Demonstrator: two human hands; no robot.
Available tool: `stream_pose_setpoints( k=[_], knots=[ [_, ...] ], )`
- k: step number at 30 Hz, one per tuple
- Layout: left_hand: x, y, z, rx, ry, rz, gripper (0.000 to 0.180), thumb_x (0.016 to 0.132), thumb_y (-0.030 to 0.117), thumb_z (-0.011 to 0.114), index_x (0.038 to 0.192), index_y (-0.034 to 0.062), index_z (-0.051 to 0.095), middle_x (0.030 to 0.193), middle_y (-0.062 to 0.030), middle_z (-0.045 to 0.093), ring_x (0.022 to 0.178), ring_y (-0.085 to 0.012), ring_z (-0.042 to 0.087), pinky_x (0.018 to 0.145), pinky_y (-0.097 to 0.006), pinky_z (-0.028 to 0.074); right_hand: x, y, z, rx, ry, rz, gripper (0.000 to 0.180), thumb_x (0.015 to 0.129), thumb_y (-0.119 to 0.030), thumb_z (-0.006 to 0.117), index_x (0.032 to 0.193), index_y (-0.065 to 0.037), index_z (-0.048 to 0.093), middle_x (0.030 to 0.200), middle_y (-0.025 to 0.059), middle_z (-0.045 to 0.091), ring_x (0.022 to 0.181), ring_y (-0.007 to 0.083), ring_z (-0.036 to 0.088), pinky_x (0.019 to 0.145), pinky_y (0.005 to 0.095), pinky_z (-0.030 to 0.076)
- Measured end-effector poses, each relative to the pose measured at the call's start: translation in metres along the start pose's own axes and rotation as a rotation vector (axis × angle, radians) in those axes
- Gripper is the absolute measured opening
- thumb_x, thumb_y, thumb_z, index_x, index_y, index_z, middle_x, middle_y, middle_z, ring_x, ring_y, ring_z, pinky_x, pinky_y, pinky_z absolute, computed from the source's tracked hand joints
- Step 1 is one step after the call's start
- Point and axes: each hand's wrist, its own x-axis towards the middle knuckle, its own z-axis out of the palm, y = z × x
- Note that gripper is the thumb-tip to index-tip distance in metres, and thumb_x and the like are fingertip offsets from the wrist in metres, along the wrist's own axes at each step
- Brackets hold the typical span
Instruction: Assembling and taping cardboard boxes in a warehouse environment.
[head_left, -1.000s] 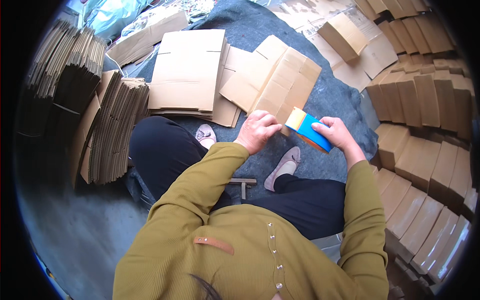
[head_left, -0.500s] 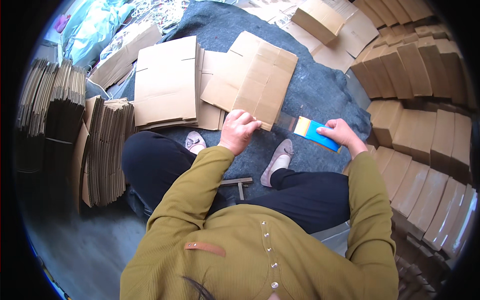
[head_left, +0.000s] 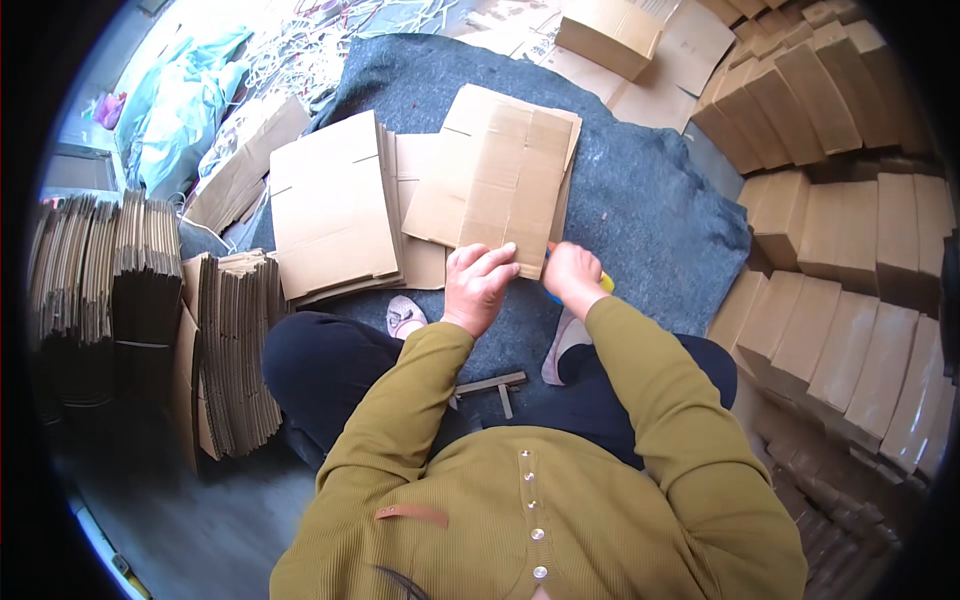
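Note:
A flat-folded cardboard box (head_left: 515, 185) lies in front of me on other flattened cardboard. My left hand (head_left: 478, 287) is closed on its near edge, thumb on top. At the box's near right corner my right hand (head_left: 573, 274) is closed around a tape dispenser (head_left: 606, 283). Only small blue, orange and yellow bits of it show past the fingers; the rest is hidden under the hand. To the left, a stack of flat cardboard boxes (head_left: 335, 200) rests on the dark blanket (head_left: 650, 210).
Tight bundles of flattened cardboard (head_left: 235, 350) stand at my left. Rows of made-up cartons (head_left: 835, 225) are piled along the right. A single carton (head_left: 608, 38) sits at the back. A small wooden piece (head_left: 492, 383) lies between my feet. Blue plastic bags (head_left: 195, 110) heap up far left.
My right hand has swung left with the tape dispenser, from out beside the box to its near right corner. The stretch of clear tape between them no longer shows. My left hand stays at the edge.

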Motion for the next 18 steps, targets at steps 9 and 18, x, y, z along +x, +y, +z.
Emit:
stream_pose_setpoints(
  k=[9,18],
  knots=[
    [0.042,0.018,-0.010,-0.109,-0.205,-0.084,0.016,0.071,0.019,0.079,0.083,0.0142,0.070,0.096,-0.0012,0.069,0.091,-0.0256,0.060,0.083,-0.041,0.045,0.009,0.029,0.075,-0.602,-0.140,-0.437,0.021,0.092,-0.023,0.055,0.098,-0.020,0.076,0.102,0.0015,0.075,0.092,0.0188,0.073,0.071,0.0364,0.055],
    [0.171,-0.080,0.055,0.263,-0.324,-0.204,0.048,0.090,0.031,0.062,0.134,0.0109,0.054,0.141,-0.0102,0.051,0.140,-0.0317,0.036,0.117,-0.052,0.023,-0.041,-0.057,0.040,-0.016,-0.446,-0.365,0.047,0.084,-0.038,0.060,0.121,-0.009,0.062,0.119,0.0194,0.066,0.108,0.0352,0.066,0.090,0.0469,0.052]
  ],
)
